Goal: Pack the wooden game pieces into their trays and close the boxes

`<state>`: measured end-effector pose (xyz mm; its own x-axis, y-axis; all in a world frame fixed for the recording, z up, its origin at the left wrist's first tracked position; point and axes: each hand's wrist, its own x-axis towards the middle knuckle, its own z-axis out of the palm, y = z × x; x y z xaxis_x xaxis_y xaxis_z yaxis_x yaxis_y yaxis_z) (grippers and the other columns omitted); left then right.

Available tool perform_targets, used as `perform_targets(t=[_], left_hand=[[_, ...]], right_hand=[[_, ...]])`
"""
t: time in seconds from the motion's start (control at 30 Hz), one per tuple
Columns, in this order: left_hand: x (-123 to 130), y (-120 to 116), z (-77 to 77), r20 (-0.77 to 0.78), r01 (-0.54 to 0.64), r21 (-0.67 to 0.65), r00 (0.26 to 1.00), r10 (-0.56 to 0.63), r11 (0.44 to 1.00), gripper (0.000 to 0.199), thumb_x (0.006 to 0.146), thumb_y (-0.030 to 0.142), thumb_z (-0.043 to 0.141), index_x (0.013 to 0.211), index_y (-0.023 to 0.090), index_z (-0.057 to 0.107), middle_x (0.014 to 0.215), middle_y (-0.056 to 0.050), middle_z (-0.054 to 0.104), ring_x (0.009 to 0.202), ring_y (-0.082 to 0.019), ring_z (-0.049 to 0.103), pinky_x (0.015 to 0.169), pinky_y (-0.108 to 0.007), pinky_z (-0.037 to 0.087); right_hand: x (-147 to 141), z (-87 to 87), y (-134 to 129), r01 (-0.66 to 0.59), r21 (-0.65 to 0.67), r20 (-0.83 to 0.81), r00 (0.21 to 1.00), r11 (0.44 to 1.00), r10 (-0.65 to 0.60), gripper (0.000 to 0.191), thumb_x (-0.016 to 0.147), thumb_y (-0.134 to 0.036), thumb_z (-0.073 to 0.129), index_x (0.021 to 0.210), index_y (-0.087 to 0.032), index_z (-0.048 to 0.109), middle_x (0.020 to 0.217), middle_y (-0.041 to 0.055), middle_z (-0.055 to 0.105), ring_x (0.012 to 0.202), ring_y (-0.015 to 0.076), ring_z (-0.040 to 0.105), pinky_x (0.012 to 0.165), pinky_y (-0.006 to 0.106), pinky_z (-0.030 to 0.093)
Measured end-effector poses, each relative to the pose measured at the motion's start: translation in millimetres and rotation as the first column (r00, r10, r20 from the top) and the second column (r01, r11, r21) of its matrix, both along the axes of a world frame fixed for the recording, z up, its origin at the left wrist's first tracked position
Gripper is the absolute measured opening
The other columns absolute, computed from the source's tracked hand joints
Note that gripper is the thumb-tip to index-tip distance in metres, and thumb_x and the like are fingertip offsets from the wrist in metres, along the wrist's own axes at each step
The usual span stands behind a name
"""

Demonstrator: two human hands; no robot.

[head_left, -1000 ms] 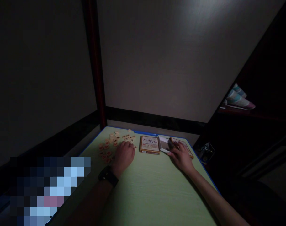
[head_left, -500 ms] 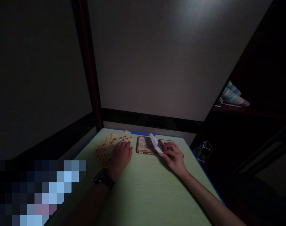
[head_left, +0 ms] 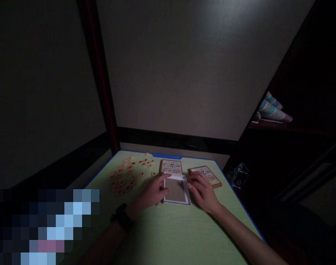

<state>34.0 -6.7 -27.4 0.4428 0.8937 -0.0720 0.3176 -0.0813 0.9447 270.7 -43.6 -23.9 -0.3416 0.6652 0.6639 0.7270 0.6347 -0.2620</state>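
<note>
A shallow white box (head_left: pixel 175 190) with a beige bottom lies open side up in front of me. My left hand (head_left: pixel 154 190) has its left wall between thumb and fingers. At the opposite wall, my right hand (head_left: pixel 201 192) is closed with bent fingers against the edge. Beyond the box lies a printed box lid (head_left: pixel 171 166) with dark characters. A similar printed box (head_left: pixel 208 175) rests at an angle behind my right fingers. Round wooden Chinese chess pieces (head_left: pixel 123 182) are spread to the left of my left hand, some with red marks and some with dark ones.
The pale green table (head_left: pixel 170 235) has a blue edge, with a wall panel (head_left: pixel 173 73) close behind it. A shiny package (head_left: pixel 240 176) stands past the right edge. Striped cloth items (head_left: pixel 274 110) lie on a dark shelf at right.
My left hand has left the pieces and moved right to the white box. The box, tilted in my right hand before, is now level and nearer me. The printed box at right is uncovered.
</note>
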Motion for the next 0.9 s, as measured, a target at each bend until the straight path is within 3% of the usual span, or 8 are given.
perform_targets(t=[0.13, 0.27, 0.43, 0.53, 0.67, 0.77, 0.83, 0.9], left_hand=[[-6, -14, 16.7, -0.029, 0.131, -0.155, 0.99, -0.137, 0.979, 0.052, 0.079, 0.024, 0.056, 0.13, 0.018, 0.051, 0.063, 0.006, 0.059, 0.04, -0.007, 0.053, 0.037, -0.015, 0.037], [-10, -28, 18.1, -0.052, 0.15, -0.166, 0.986, -0.16, 0.975, 0.048, 0.08, 0.032, 0.058, 0.126, 0.017, 0.054, 0.063, 0.005, 0.059, 0.041, -0.009, 0.056, 0.038, -0.016, 0.042], [-20, -36, 17.1, -0.16, 0.117, -0.064, 0.979, -0.126, 0.991, 0.052, 0.087, 0.035, 0.053, 0.135, 0.017, 0.051, 0.062, 0.004, 0.059, 0.042, -0.012, 0.056, 0.041, -0.021, 0.045], [-33, -40, 24.2, -0.348, 0.059, 0.183, 0.937, 0.008, 0.981, 0.044, 0.091, 0.036, 0.052, 0.131, 0.021, 0.057, 0.077, -0.003, 0.07, 0.061, -0.018, 0.067, 0.056, -0.027, 0.052], [-65, -39, 31.1, -0.617, -0.031, 0.487, 0.695, 0.369, 0.873, 0.033, 0.095, 0.035, 0.05, 0.121, 0.019, 0.063, 0.103, -0.011, 0.072, 0.096, -0.025, 0.069, 0.083, -0.035, 0.052], [-93, -33, 28.6, -0.709, -0.116, 0.557, 0.448, 0.544, 0.822, 0.034, 0.099, 0.026, 0.035, 0.113, 0.014, 0.064, 0.113, -0.018, 0.065, 0.085, -0.024, 0.07, 0.073, -0.035, 0.053], [-107, -29, 25.2, -0.744, -0.158, 0.559, 0.338, 0.576, 0.814, 0.036, 0.098, 0.019, 0.031, 0.115, 0.012, 0.062, 0.117, -0.021, 0.059, 0.08, -0.025, 0.07, 0.067, -0.036, 0.053], [-114, -24, 22.3, -0.769, -0.19, 0.52, 0.32, 0.553, 0.833, 0.036, 0.098, 0.019, 0.031, 0.115, 0.014, 0.062, 0.118, -0.02, 0.056, 0.081, -0.025, 0.07, 0.067, -0.036, 0.053]], right_hand=[[4, -1.1, -3, 0.047, -0.091, -0.041, 0.998, 0.995, -0.051, 0.029, 0.1, -0.037, 0.046, 0.109, -0.022, 0.07, 0.113, 0.0109, 0.067, 0.108, 0.0254, 0.062, 0.094, 0.041, 0.053], [-9, -7.5, -9, 0.023, -0.251, -0.019, 0.999, 0.968, -0.029, 0.03, 0.098, -0.038, 0.051, 0.119, -0.022, 0.065, 0.116, 0.0103, 0.066, 0.106, 0.0243, 0.065, 0.092, 0.038, 0.055], [-21, -15.7, -7, -0.06, -0.301, -0.096, 0.995, 0.952, 0.033, 0.024, 0.097, -0.03, 0.049, 0.11, -0.021, 0.067, 0.107, 0.0096, 0.069, 0.099, 0.0227, 0.067, 0.089, 0.036, 0.056], [-23, -18.7, -5, -0.054, -0.291, -0.136, 0.991, 0.955, 0.015, 0.024, 0.097, -0.029, 0.047, 0.103, -0.02, 0.069, 0.101, 0.0096, 0.07, 0.095, 0.0229, 0.068, 0.086, 0.036, 0.056], [-25, -20.7, -5, -0.036, -0.306, -0.171, 0.985, 0.951, -0.017, 0.028, 0.098, -0.034, 0.045, 0.101, -0.02, 0.069, 0.1, 0.0095, 0.071, 0.094, 0.0237, 0.068, 0.085, 0.037, 0.056], [-28, -20.2, -7, -0.068, -0.313, -0.192, 0.981, 0.947, 0.007, 0.03, 0.099, -0.037, 0.044, 0.102, -0.021, 0.069, 0.101, 0.0093, 0.071, 0.095, 0.0236, 0.068, 0.086, 0.037, 0.055], [-29, -19.0, -7, -0.083, -0.317, -0.196, 0.98, 0.945, 0.02, 0.03, 0.099, -0.038, 0.044, 0.102, -0.021, 0.069, 0.101, 0.0093, 0.071, 0.094, 0.0235, 0.068, 0.085, 0.037, 0.055], [-29, -17.8, -7, -0.089, -0.326, -0.198, 0.98, 0.941, 0.024, 0.03, 0.099, -0.038, 0.045, 0.102, -0.021, 0.069, 0.1, 0.0093, 0.072, 0.093, 0.0233, 0.068, 0.084, 0.036, 0.055]])
